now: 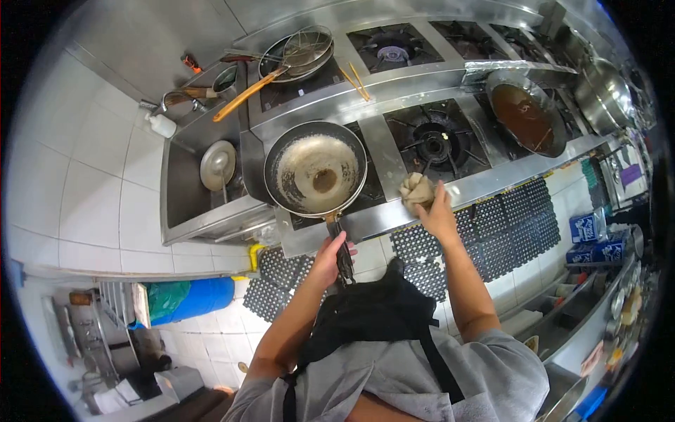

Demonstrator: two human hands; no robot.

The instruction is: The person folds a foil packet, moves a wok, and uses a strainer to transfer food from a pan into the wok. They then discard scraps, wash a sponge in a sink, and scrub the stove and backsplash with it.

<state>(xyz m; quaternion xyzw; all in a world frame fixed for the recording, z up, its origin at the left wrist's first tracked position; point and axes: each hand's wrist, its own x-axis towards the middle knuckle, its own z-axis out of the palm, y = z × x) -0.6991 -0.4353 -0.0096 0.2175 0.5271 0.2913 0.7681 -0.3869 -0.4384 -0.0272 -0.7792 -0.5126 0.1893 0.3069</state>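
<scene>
My left hand (328,261) is wrapped round the black handle of a frying pan (316,169). The pan rests over the front left burner, its inside pale and worn with a brown patch near the middle. At the stove's front edge, my right hand (437,212) grips a crumpled beige cloth (417,191). Behind the cloth is a bare burner (434,141) with a black grate.
A sink (186,204) on the left holds a round metal lid (218,166). Behind the pan lie a strainer (308,49) and wooden chopsticks (357,81). A wok (526,114) with reddish-brown liquid stands to the right. Black mats (485,235) cover part of the floor.
</scene>
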